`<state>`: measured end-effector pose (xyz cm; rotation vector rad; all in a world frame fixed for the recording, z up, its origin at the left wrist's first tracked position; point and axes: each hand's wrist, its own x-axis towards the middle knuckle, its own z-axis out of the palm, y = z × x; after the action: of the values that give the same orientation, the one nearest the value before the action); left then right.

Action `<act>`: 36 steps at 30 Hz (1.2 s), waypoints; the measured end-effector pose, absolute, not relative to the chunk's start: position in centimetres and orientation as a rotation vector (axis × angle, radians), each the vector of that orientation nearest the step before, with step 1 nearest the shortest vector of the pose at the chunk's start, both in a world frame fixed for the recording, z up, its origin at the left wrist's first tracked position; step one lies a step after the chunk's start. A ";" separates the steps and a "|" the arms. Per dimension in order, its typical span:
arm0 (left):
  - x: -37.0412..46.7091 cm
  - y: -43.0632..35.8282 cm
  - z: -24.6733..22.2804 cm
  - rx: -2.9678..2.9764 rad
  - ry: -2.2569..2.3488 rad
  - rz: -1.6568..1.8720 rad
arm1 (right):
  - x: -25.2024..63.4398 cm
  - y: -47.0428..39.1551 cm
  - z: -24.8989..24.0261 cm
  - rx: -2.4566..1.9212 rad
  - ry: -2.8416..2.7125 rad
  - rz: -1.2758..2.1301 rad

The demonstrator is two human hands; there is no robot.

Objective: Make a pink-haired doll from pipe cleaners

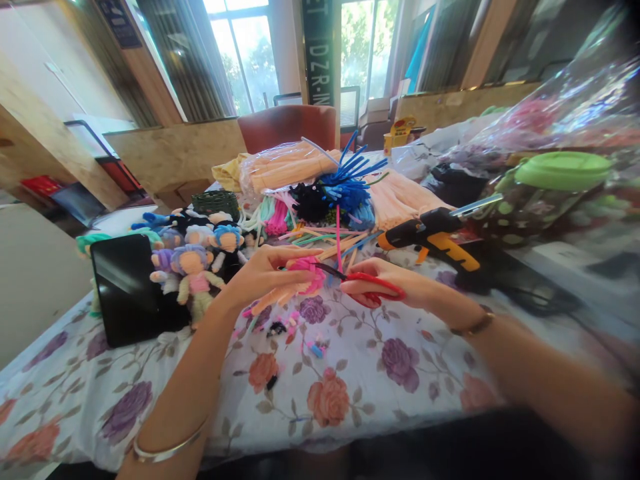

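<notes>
Red-handled scissors [383, 288] are gripped in my right hand [387, 280], with the dark blades pointing left. Between the fingers of my left hand [273, 270] is a bright pink fuzzy piece [313, 277], and peach-coloured stems extend below it. The scissor blades meet the pink piece at its upper right side. A thin pink stem [339, 237] stands upright just behind the blades. Small pink, black and blue scraps [316, 350] lie on the flowered tablecloth [360, 380] below my hands.
At the left, a black tablet [130, 290] leans beside several small fuzzy dolls [193, 263]. Behind my hands are bundles of blue stems [350, 183] and wrapped peach stems [290, 167]. A glue gun [425, 233] lies at the right, near a green-lidded jar [563, 170].
</notes>
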<state>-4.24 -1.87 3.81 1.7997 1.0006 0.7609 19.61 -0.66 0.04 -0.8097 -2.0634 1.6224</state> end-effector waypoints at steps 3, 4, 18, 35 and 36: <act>-4.2 -1.8 4.0 1.826 1.024 0.758 | 19.6 -0.7 0.0 -0.762 -2.071 1.619; -4.2 -1.8 4.0 1.825 1.031 0.750 | 19.5 -0.7 0.0 -0.750 -2.072 1.620; -4.8 -1.4 4.0 1.899 1.081 0.641 | 19.5 -0.7 -0.6 -0.831 -2.096 1.608; -5.0 -0.8 4.3 2.000 1.110 0.584 | 19.5 -0.5 -0.9 -0.671 -2.185 1.682; -4.9 -0.9 4.4 1.999 1.101 0.586 | 19.6 -0.4 -0.9 -0.648 -2.187 1.703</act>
<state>-4.94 -0.88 4.38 1.9990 1.1012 0.5864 19.59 -0.37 -0.92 -0.6478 -2.1870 1.7033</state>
